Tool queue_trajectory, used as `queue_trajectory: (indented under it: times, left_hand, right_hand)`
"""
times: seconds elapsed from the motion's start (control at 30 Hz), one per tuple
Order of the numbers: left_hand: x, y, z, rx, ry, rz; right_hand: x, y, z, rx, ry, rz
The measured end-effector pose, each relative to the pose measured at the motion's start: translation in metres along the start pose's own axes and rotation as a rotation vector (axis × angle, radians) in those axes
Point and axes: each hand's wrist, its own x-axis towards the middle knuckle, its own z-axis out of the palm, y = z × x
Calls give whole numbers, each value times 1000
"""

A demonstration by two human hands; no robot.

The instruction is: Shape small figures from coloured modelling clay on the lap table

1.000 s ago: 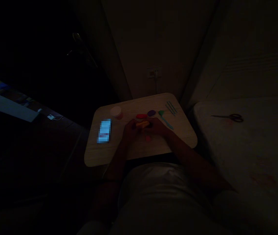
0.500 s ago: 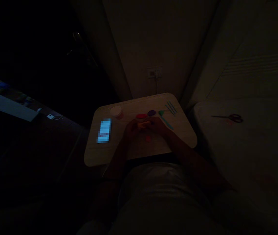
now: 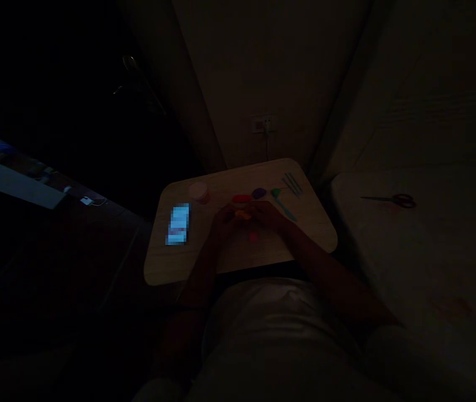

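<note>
Dim light makes details hard to see. My left hand [image 3: 222, 220] and my right hand [image 3: 265, 214] meet over a small table [image 3: 166, 265], both closed on a lump of orange modelling clay [image 3: 243, 214]. Just beyond my fingers lies a red piece of clay [image 3: 241, 199], with a purple lump [image 3: 259, 193] to its right. A green lump [image 3: 275, 192] touches the end of a teal tool [image 3: 287, 209]. Between my wrists, a small pinkish-red piece [image 3: 253, 237] rests on the tabletop.
A lit phone [image 3: 178, 224] lies at the table's left, below a pale tub [image 3: 198, 192]. Several thin sticks [image 3: 292, 184] lie at the far right corner. Scissors [image 3: 397, 200] rest on a pale surface [image 3: 371, 234] to the right. A plugged socket [image 3: 263, 124] is on the wall.
The orange clay has changed shape slightly between my fingers, now looking more bunched toward the left. The other things on the table stay where they were.
</note>
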Motion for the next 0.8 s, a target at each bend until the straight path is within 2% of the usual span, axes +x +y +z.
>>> queue_trajectory:
  times: [0.13,0.33,0.47,0.57,0.8]
  left_hand:
    - [1,-4,-1,12,50,-2]
    - [1,-4,-4,-23,28,6]
    - [2,-6,-6,-189,-34,-54]
    - [2,-10,-8,-277,-35,-89]
    - [3,-6,-10,-96,11,-16]
  right_hand:
    - [-2,-3,-2,-9,-45,29]
    - [-3,-5,0,-10,6,26]
    - [-3,-6,1,44,5,67]
    - [-2,-7,1,87,-6,83]
    - [-1,-6,-2,85,-29,49]
